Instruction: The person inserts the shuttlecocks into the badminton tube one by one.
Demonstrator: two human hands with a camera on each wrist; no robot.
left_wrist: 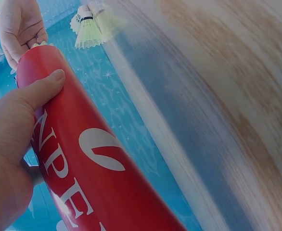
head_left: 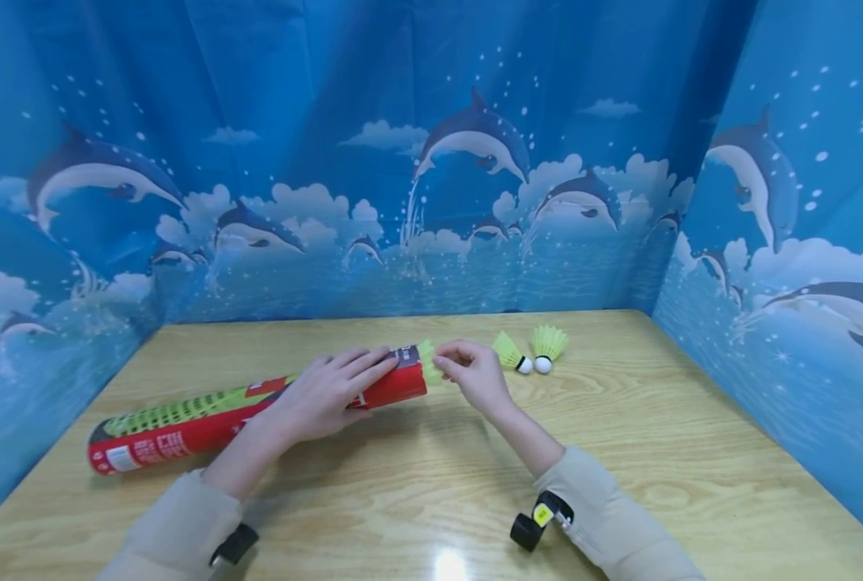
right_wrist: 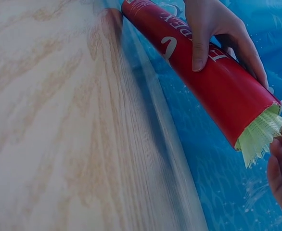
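A long red and yellow-green shuttlecock tube [head_left: 206,420] lies slanted across the left half of the table, its right end a little raised. My left hand [head_left: 322,395] grips it near that end, thumb on the near side in the left wrist view. From the tube's mouth sticks the skirt of a yellow shuttlecock [right_wrist: 262,134]; its cork is hidden inside. My right hand [head_left: 475,375] pinches the edge of this skirt between thumb and fingers. Right of that hand, two more yellow shuttlecocks with white corks, one on the left [head_left: 509,353] and one on the right [head_left: 549,347], lie side by side.
The wooden table [head_left: 620,452] reaches back to a blue curtain [head_left: 373,161] printed with dolphins, which also closes off the right side. Dark wrist cameras sit at both cuffs, the right one [head_left: 540,520] close above the tabletop.
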